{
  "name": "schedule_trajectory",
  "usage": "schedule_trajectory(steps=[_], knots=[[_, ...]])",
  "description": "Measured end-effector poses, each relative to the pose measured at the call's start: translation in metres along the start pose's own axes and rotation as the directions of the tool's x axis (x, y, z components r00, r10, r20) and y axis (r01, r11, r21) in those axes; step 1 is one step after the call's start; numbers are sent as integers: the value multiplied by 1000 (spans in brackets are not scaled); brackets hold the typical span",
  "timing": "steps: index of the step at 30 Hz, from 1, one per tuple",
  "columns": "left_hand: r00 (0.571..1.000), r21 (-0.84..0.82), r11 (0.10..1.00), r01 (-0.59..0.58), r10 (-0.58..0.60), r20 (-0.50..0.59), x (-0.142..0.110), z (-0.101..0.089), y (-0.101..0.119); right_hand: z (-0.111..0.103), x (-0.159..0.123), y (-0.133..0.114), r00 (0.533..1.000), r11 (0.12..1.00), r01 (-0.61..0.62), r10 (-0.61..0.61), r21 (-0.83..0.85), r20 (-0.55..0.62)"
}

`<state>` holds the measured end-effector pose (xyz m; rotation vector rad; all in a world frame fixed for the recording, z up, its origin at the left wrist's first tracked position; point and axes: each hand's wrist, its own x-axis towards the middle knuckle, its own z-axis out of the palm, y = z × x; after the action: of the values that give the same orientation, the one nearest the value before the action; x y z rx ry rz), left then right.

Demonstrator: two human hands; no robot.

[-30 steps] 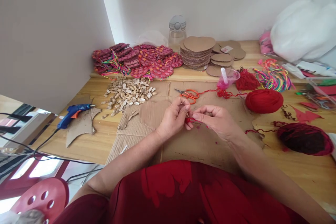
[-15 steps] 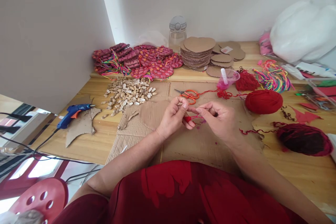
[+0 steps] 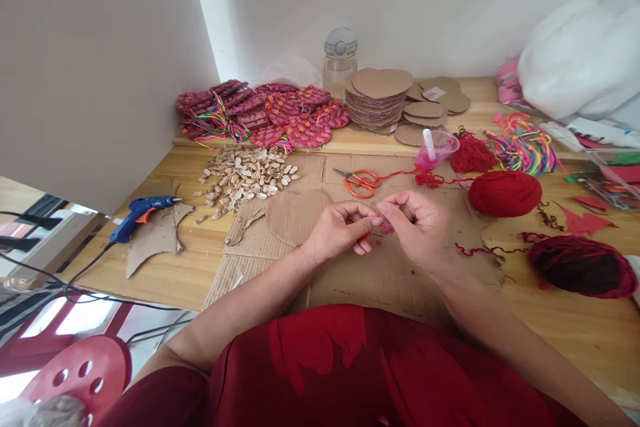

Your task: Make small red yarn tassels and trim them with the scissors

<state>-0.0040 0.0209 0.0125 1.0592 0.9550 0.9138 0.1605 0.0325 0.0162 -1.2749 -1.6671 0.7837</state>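
Over the cardboard sheet (image 3: 360, 280), my left hand (image 3: 345, 230) is closed in a pinch around red yarn (image 3: 364, 237), mostly hidden by the fingers. My right hand (image 3: 417, 223) pinches the same yarn close by, thumb against forefinger; the two hands' fingertips nearly meet. Just beyond them lie orange-handled scissors (image 3: 361, 183), blades pointing left. A flat heart-shaped cardboard piece (image 3: 295, 217) rests left of my left hand. To the right of my right hand sits a red yarn ball (image 3: 505, 193), its loose strand trailing toward the scissors.
Peanut shells (image 3: 245, 173) are heaped at left, near a blue glue gun (image 3: 143, 213). Decorated pink pieces (image 3: 300, 117), a bottle (image 3: 341, 57) and stacked cardboard shapes (image 3: 383, 83) line the back. A plastic cup (image 3: 437, 150) and dark red yarn ball (image 3: 583, 267) stand right.
My hands have come closer together, the left moving slightly right and down. The red yarn that showed between them is now mostly covered by the fingers.
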Motion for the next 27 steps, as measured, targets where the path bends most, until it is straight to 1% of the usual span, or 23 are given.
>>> schedule_trajectory(steps=[3,6,9,11,15,18,20,21,23,24,25,27], knots=[[996,-11,996,-93,92,-20,0,-1,-2,0,1,1,997,997,-48,44,53,61],[985,-7,987,-159,158,-76,2,-2,-4,-3,1,0,980,994,-97,85,58,182],[974,-9,983,-186,183,-134,6,-4,-4,-6,-2,-5,952,998,-59,56,1,300],[964,-15,979,-203,197,-177,8,-6,-4,-6,-4,-8,922,1000,-11,19,-25,386],[945,-7,973,-230,222,-241,9,-6,-6,-3,-9,-16,830,998,63,-38,-27,556],[938,2,969,-249,241,-248,8,-4,-10,0,-10,-18,773,996,92,-67,-8,631],[936,-6,966,-260,250,-248,8,-3,-11,-1,-10,-17,758,996,88,-74,11,648],[936,-14,965,-260,249,-247,8,-4,-11,-1,-9,-15,761,997,78,-68,14,645],[938,-31,966,-257,241,-251,9,-6,-10,-3,-6,-9,793,999,38,-21,-15,609],[938,-37,967,-252,235,-254,10,-7,-9,-4,-4,-5,821,999,9,13,-37,570],[938,-41,968,-249,231,-257,10,-8,-8,-5,-2,-2,860,998,-18,46,-58,507],[939,-39,969,-244,226,-259,10,-10,-7,-5,1,3,940,996,-55,76,-71,332]])
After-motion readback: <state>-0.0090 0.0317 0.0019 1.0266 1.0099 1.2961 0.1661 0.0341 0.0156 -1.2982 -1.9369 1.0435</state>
